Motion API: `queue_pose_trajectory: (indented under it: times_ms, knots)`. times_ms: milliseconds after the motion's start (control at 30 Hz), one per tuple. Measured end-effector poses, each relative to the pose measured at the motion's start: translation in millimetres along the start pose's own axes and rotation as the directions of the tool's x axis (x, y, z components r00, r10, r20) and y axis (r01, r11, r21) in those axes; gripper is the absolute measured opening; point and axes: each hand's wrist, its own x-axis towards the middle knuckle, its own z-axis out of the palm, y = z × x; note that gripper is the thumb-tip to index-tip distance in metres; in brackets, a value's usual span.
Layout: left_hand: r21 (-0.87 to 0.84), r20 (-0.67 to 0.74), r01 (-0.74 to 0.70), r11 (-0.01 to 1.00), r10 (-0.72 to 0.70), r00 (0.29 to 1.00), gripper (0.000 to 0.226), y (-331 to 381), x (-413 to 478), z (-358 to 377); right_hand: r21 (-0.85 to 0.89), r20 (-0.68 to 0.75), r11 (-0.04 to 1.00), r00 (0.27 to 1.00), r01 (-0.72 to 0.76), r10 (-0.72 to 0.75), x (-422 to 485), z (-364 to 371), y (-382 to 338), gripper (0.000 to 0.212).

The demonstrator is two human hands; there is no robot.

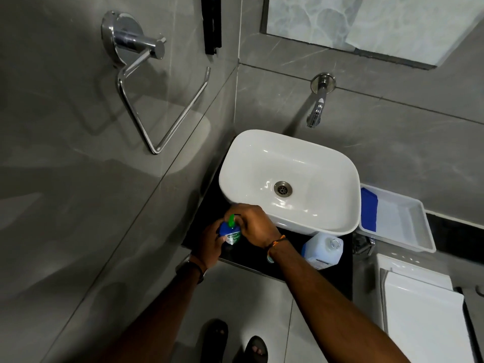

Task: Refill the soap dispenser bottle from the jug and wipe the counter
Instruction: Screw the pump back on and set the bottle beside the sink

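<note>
The soap dispenser bottle (230, 233), blue and white with a green pump, stands on the black counter (262, 254) just left of the white basin (289, 179). My left hand (209, 244) wraps the bottle's body from the left. My right hand (254, 226) is closed over the green pump head from the right. The refill jug (322, 248), translucent with a clear cap and a label, stands on the counter under the basin's front right corner, apart from both hands.
A chrome wall tap (318, 108) hangs over the basin. A white tray (398, 221) holding a blue cloth (368, 209) sits right of the basin. A chrome towel ring (146, 82) juts from the left wall. A white toilet cistern (424, 305) is at lower right.
</note>
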Motion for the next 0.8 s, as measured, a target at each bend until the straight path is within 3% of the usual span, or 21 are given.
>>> queue_pose_trajectory:
  times_ms: [33, 67, 167, 200, 400, 500, 800]
  knots:
    - [-0.042, -0.045, 0.028, 0.999, -0.03, 0.999, 0.088, -3.5, -1.3, -1.7, -0.009, -0.007, 1.0, 1.0, -0.013, 0.013, 5.9, 4.1, -3.6, 0.032]
    - [-0.064, -0.083, 0.065, 0.996, -0.07, 0.994, 0.087, -4.7, -2.3, -3.7, -0.019, -0.01, 1.0, 1.0, -0.023, 0.023, 11.6, 8.0, -7.5, 0.032]
    - [-0.057, -0.192, 0.172, 0.984, -0.179, 0.965, 0.04, -9.2, 1.3, -7.2, -0.052, -0.004, 0.998, 1.0, -0.03, 0.03, 27.3, 18.9, -19.2, 0.034]
    - [-0.054, -0.24, 0.212, 0.976, -0.219, 0.946, 0.035, -10.8, 3.3, -8.4, -0.06, 0.004, 0.997, 0.999, -0.039, 0.039, 32.6, 21.9, -23.1, 0.036]
    - [-0.168, -0.354, 0.312, 0.935, -0.353, 0.866, 0.038, -15.5, 17.3, -17.0, -0.061, 0.012, 0.998, 0.999, -0.035, 0.036, 53.5, 35.4, -35.7, 0.043]
    - [-0.139, -0.393, 0.396, 0.908, -0.418, 0.819, 0.035, -22.5, 22.2, -17.5, -0.078, 0.011, 0.997, 1.0, -0.02, 0.021, 61.5, 38.5, -38.8, 0.039]
    - [-0.091, -0.382, 0.438, 0.894, -0.437, 0.814, 0.038, -30.8, 28.8, -18.7, -0.029, -0.013, 0.999, 0.999, -0.03, 0.03, 69.0, 39.6, -34.3, 0.039]
